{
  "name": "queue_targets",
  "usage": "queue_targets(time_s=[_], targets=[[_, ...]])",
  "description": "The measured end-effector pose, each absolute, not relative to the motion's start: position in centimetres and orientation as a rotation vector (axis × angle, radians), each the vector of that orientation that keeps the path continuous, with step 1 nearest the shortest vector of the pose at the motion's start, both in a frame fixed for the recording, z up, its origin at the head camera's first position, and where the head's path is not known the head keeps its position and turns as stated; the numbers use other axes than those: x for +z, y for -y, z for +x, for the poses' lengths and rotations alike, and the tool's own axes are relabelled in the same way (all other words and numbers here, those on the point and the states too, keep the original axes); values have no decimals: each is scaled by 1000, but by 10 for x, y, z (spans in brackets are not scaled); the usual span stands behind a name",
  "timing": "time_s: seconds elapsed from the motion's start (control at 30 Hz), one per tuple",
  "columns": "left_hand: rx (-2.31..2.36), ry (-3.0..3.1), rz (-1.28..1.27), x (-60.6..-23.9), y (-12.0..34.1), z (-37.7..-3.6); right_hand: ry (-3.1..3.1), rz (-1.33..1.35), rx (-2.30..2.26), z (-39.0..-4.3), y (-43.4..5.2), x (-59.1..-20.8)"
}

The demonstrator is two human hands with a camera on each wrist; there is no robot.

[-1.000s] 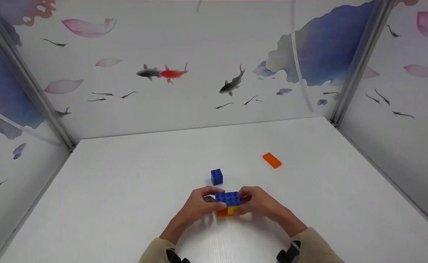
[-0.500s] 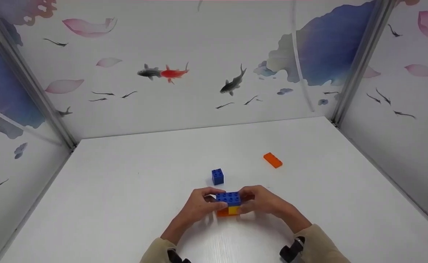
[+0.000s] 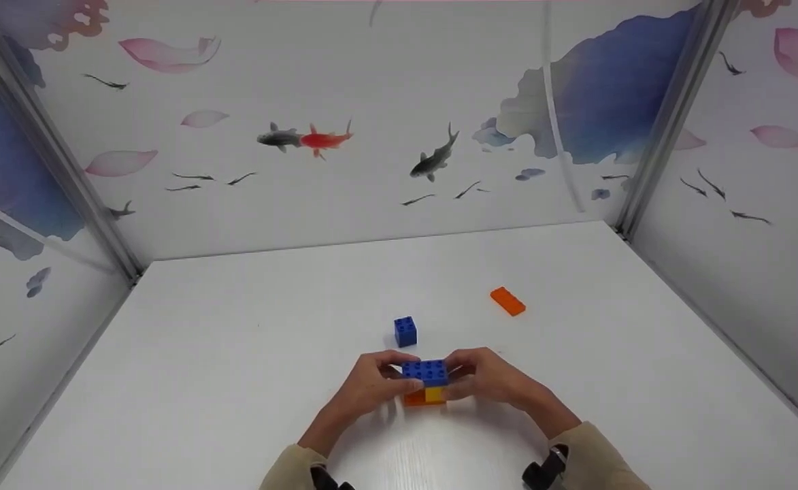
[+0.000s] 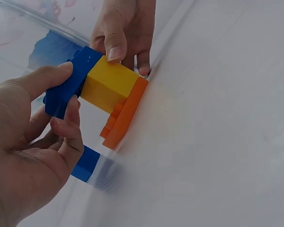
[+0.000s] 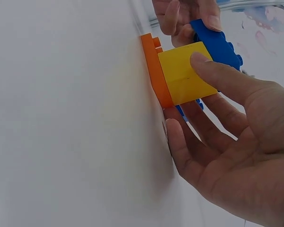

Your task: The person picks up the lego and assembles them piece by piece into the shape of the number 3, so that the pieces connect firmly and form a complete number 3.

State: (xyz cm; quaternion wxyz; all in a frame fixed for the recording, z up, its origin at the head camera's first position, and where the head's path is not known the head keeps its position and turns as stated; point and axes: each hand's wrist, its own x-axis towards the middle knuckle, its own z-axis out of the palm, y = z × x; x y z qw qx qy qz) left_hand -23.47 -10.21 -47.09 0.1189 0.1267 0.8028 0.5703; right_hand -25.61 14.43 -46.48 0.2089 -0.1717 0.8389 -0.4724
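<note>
A small stack of toy building bricks stands on the table between both hands. Its base is a flat orange brick (image 3: 412, 400). A yellow brick (image 4: 109, 82) sits on the right half of that base, and a blue brick (image 3: 426, 371) lies on top, reaching out leftward over open space. My left hand (image 3: 375, 384) pinches the overhanging left end of the blue brick between thumb and fingers. With the thumb on the yellow brick's near face and fingers behind, my right hand (image 3: 490, 378) grips the yellow brick's right side.
Just behind the stack stands a small blue brick (image 3: 405, 331). Farther back on the right lies another flat orange brick (image 3: 508, 301). The white table (image 3: 269, 313) is bounded by printed panels (image 3: 371, 204) at the back and both sides.
My right forearm has shifted slightly outward to the right, with its hand still on the yellow brick. The stack and left hand keep their places; the head view wobbles a little.
</note>
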Motion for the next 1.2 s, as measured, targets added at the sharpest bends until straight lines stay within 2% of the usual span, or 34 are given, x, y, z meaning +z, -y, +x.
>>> queue_targets(time_s=[0.4,0.77,1.2], targets=[[1690,-2317,536,-471,120,-244,-2324,-515,-1319,-255,-143,-465],[1840,-2491,233,-475,116,-272,-2303,-496,-1341,-254,-144,-464],[1871,-2487,197,-475,117,-307,-2304,-505,-1340,-256,-145,-467]])
